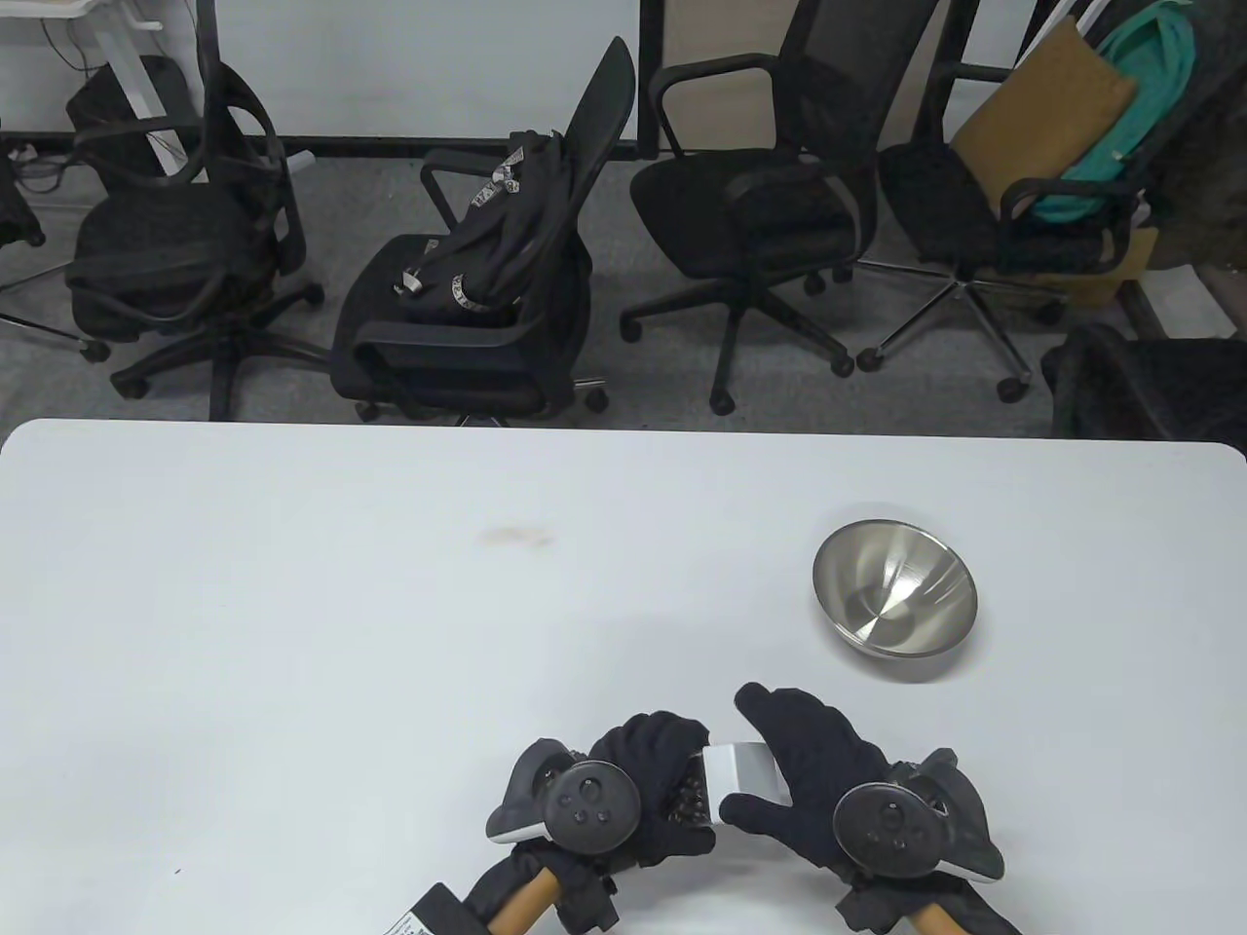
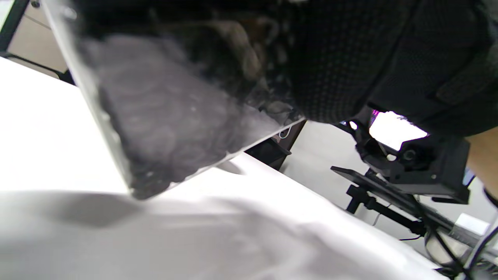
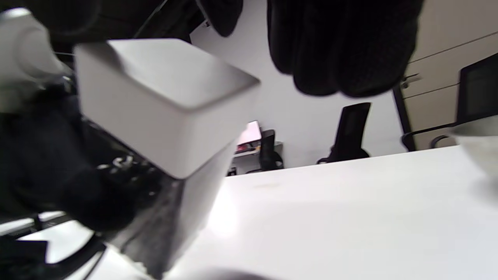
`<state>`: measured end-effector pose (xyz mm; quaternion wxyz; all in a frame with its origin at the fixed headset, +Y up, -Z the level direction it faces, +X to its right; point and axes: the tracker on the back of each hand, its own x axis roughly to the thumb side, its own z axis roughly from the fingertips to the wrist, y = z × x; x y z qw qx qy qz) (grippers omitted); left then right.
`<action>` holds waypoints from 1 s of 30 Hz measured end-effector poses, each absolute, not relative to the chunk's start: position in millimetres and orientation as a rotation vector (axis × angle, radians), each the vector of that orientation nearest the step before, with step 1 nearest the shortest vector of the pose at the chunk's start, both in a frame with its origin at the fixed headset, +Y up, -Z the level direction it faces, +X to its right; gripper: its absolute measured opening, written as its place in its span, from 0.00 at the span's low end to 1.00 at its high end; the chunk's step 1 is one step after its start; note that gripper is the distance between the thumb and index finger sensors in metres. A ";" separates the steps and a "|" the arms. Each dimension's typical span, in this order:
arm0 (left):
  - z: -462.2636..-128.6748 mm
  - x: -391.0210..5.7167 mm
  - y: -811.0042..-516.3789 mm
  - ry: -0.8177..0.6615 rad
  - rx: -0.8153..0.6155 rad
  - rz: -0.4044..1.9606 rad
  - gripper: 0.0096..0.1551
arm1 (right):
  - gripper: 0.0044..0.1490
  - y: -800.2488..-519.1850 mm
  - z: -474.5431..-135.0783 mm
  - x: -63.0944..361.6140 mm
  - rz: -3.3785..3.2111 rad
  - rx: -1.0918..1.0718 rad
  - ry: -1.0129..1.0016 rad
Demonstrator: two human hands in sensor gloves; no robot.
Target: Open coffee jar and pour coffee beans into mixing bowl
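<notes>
The coffee jar (image 1: 692, 801) is a clear square jar of dark beans with a grey square lid (image 1: 742, 769). My left hand (image 1: 672, 769) grips the jar's body and holds it tilted just above the table, lid toward the right. The left wrist view shows the jar (image 2: 163, 116) close up, one corner near the table. My right hand (image 1: 755, 755) is spread open around the lid, fingers over it and thumb below. In the right wrist view the fingers (image 3: 342, 50) hang apart from the lid (image 3: 155, 105), which sits on the jar. The steel mixing bowl (image 1: 894, 596) stands empty at the right.
The white table (image 1: 292, 633) has a faint stain (image 1: 511, 534) near its middle. Several black office chairs (image 1: 487, 292) stand beyond its far edge. The bowl's rim shows at the right edge of the right wrist view (image 3: 480, 144).
</notes>
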<state>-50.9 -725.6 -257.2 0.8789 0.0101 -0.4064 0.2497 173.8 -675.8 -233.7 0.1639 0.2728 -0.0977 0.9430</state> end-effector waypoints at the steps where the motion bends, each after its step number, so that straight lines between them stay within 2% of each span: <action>1: -256.6 -49.7 -725.4 -0.841 0.020 0.509 0.57 | 0.59 -676.6 -234.1 173.7 2.706 0.751 -0.257; 4: -255.1 -46.1 -724.7 -0.822 0.042 0.481 0.57 | 0.62 -681.4 -237.0 171.9 2.700 0.703 -0.084; 7: -253.8 -44.2 -723.9 -0.816 0.069 0.473 0.57 | 0.62 -687.6 -239.1 169.1 2.650 0.708 -0.014; 19: -252.4 -44.3 -724.6 -0.832 0.058 0.476 0.57 | 0.59 -692.4 -237.8 166.2 2.635 0.720 -0.036; 30: -254.1 -51.7 -722.8 -0.870 0.033 0.541 0.57 | 0.56 -686.9 -233.1 165.3 2.641 0.937 -0.164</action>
